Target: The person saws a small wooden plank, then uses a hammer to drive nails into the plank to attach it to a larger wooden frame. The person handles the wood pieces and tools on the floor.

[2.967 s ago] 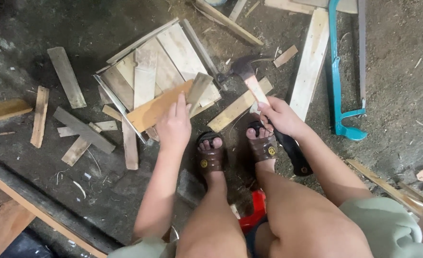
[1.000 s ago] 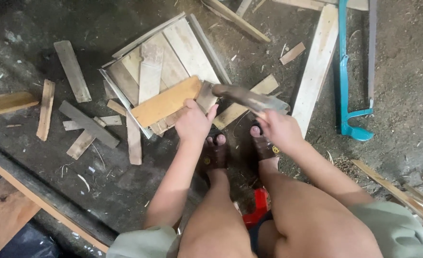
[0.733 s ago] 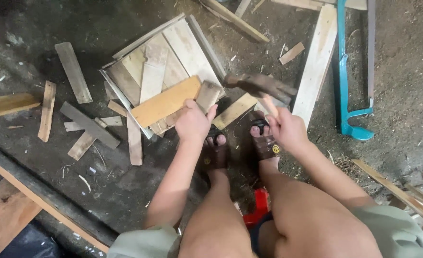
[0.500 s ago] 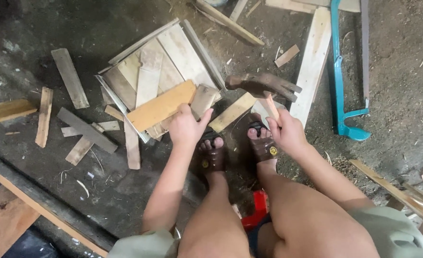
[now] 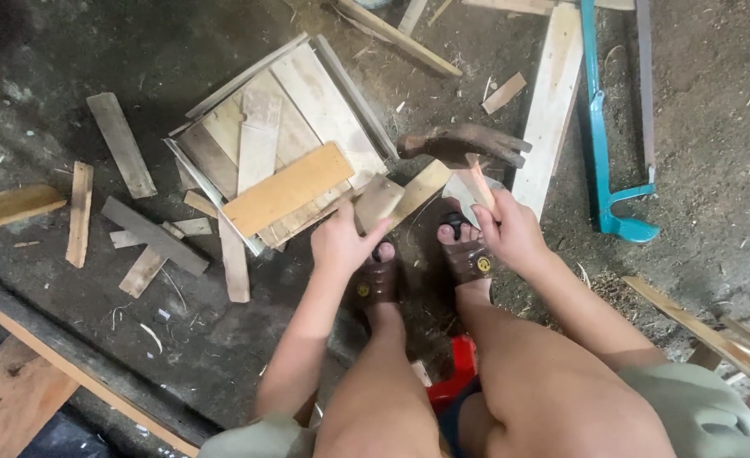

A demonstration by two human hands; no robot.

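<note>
The right hand (image 5: 515, 233) grips a hammer (image 5: 464, 146) by its wooden handle, the head raised above the floor. The left hand (image 5: 341, 242) pinches a small wood block (image 5: 377, 202) at the corner of a panel (image 5: 281, 144) of nailed slats, beside an orange-brown board (image 5: 288, 188). Both sandalled feet (image 5: 468, 254) sit just below. Offcuts lie scattered left; a teal saw (image 5: 604, 127) lies right.
</note>
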